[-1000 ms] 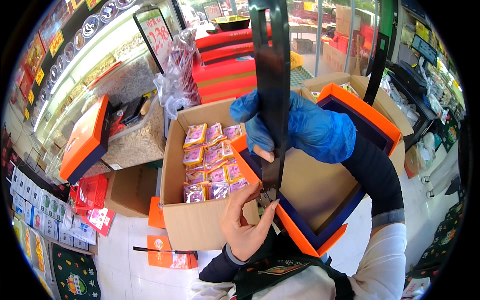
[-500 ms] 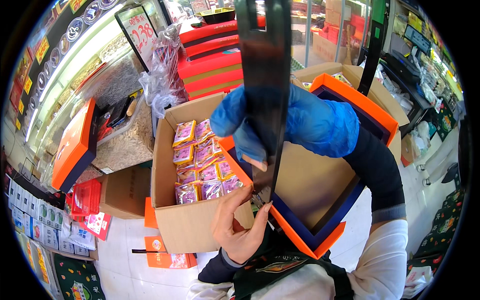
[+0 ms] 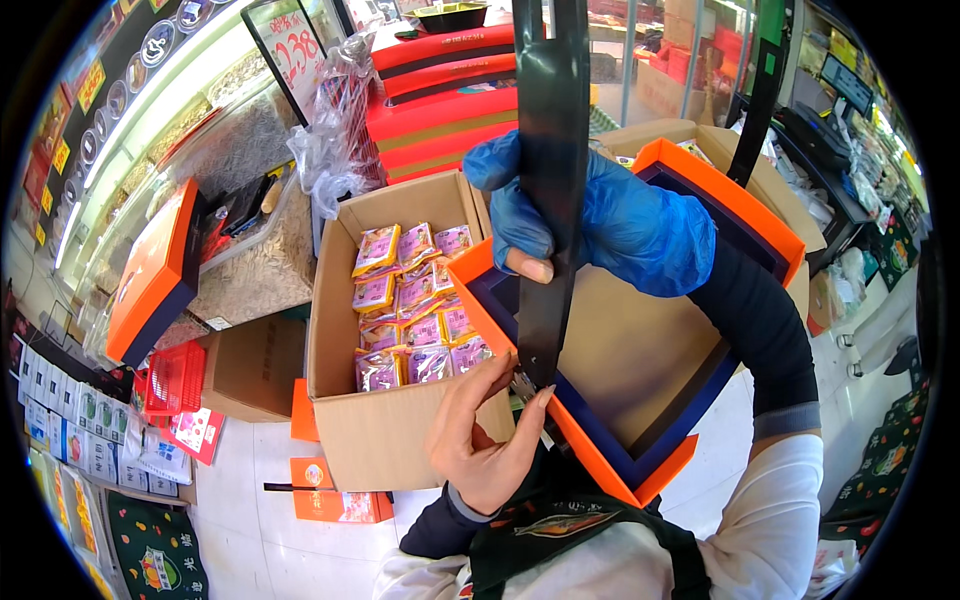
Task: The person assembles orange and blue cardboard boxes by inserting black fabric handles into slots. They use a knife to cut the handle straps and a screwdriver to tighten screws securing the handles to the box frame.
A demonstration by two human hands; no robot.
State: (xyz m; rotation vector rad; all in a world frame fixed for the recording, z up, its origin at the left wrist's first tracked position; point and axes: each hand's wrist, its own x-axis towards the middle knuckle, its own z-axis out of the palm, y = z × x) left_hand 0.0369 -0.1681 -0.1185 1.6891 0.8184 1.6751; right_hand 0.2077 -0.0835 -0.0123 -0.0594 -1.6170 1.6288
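Observation:
An open orange gift box [image 3: 470, 287] with a dark blue inner rim lies tilted in front of me. From its near left side a flat black strap [image 3: 553, 120] with a slot near its top rises past the upper edge of the view. My right hand [image 3: 630, 225], in a blue glove with one bare fingertip, closes round the strap from behind. My bare left hand [image 3: 485, 435] pinches a small metal clip [image 3: 523, 386] at the strap's lower end, against the box wall. Another black strap length [image 3: 762, 100] stands at the box's far right corner.
Left of the box, a cardboard carton [image 3: 400, 440] holds several small purple-and-yellow packets [image 3: 400, 310]. Red boxes [image 3: 440, 100] are stacked behind it. An orange lid [image 3: 150, 280] leans on bins of dry goods. Another carton [image 3: 800, 215] stands behind the box; orange boxes [image 3: 340, 505] lie on the floor.
My right hand has slid a little up the strap. The strap's lower part stands straighter, and its metal clip area shows more clearly. My left hand has hardly moved.

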